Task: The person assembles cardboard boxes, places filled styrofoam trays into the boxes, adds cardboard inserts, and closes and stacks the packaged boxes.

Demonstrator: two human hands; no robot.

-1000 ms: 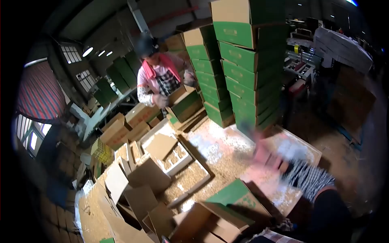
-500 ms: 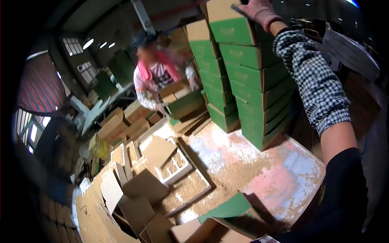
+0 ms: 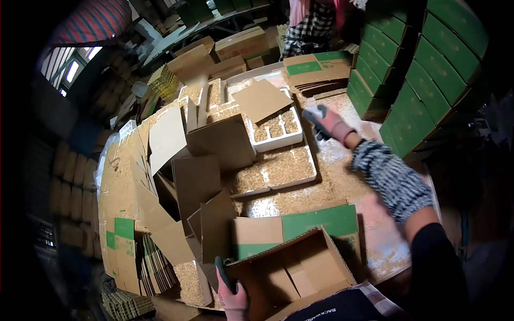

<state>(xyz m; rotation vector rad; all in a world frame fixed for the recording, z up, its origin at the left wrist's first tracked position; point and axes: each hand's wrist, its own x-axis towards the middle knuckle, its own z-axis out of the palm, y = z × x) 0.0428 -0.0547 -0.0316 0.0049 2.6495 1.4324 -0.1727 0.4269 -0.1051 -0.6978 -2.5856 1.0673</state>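
Observation:
An open cardboard box (image 3: 300, 267) rests against my body at the bottom of the view, and its inside looks bare. My left hand (image 3: 234, 297), in a pink glove with dark fingers, grips this box at its left corner. Over the table, my right hand (image 3: 329, 124) reaches forward in a like glove, its fingers stretched out and nothing seen in them. White compartmented trays (image 3: 278, 142) of brown granules lie just left of it. Flattened green-and-brown cartons (image 3: 316, 222) lie behind the open box.
Stacked green boxes (image 3: 428, 91) stand at the right. A co-worker (image 3: 313, 27) is across the table beside flat cartons (image 3: 321, 69). Loose cardboard panels (image 3: 195, 187) lean at left centre, with a folded carton bundle (image 3: 150, 262) below. Granules cover much of the table (image 3: 126, 176).
My right hand has come down from the top of the box stack to above the table. My view has tilted down, bringing my left hand and the open box into sight.

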